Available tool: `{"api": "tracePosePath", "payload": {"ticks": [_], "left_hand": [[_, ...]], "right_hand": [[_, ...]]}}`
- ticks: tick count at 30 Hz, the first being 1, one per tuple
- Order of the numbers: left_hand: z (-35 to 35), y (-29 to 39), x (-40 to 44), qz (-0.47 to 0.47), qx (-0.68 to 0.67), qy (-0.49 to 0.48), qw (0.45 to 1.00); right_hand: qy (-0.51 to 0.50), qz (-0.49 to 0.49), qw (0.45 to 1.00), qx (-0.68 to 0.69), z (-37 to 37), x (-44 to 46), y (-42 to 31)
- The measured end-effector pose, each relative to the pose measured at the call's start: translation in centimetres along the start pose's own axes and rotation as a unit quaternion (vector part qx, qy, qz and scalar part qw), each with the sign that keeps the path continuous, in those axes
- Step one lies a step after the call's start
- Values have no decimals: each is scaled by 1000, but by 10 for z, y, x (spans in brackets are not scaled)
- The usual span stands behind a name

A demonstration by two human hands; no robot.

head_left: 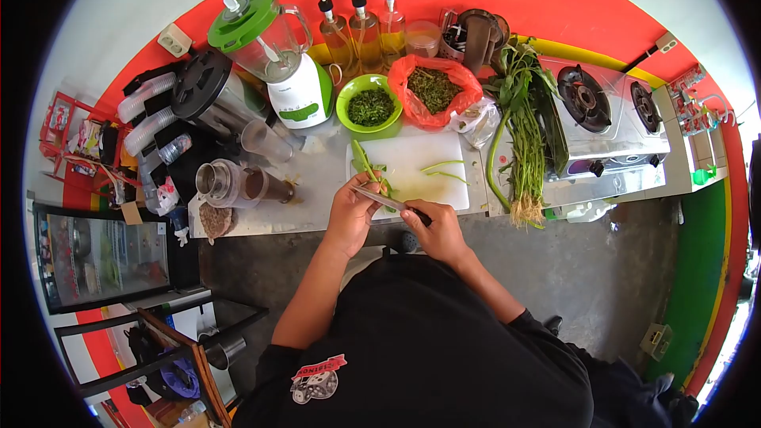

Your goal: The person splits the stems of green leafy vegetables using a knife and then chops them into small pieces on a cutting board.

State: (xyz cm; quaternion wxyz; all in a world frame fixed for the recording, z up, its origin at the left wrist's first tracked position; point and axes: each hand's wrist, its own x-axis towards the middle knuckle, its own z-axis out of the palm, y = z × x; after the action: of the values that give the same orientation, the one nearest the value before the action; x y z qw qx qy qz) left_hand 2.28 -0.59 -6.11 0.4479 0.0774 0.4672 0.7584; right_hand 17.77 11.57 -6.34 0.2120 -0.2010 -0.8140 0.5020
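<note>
My left hand (350,210) is closed around a green vegetable stalk (363,160) that sticks up past the fingers over the white cutting board (404,150). In my right hand (438,230) is a knife (385,200), gripped by its dark handle. Its blade points left and reaches the fingers of my left hand, close against the stalk. Thin cut green stems (444,170) lie on the right part of the board. Behind the board, a green bowl (346,113) holds chopped greens, and a red plastic bag (469,95) beside it holds more.
A bundle of long-stemmed greens with roots (525,150) lies right of the board, against the gas stove (622,123). At the back stand a green-lidded blender (297,95) and several pump bottles (365,36). A metal-topped container (218,180) and a clear cup (261,141) stand on the left.
</note>
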Motion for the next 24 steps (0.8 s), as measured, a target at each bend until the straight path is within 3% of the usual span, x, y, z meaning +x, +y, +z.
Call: {"api": "tracePosePath", "payload": {"ticks": [10, 16, 24], "left_hand": [[-3, -24, 4, -26, -138, -3, 990], [8, -31, 3, 20, -158, -3, 987], [7, -3, -4, 102, -189, 5, 977]], "right_hand": [[53, -26, 998, 10, 11, -2, 0], [66, -7, 996, 55, 14, -1, -3], [-46, 19, 993, 108, 19, 30, -34]]}}
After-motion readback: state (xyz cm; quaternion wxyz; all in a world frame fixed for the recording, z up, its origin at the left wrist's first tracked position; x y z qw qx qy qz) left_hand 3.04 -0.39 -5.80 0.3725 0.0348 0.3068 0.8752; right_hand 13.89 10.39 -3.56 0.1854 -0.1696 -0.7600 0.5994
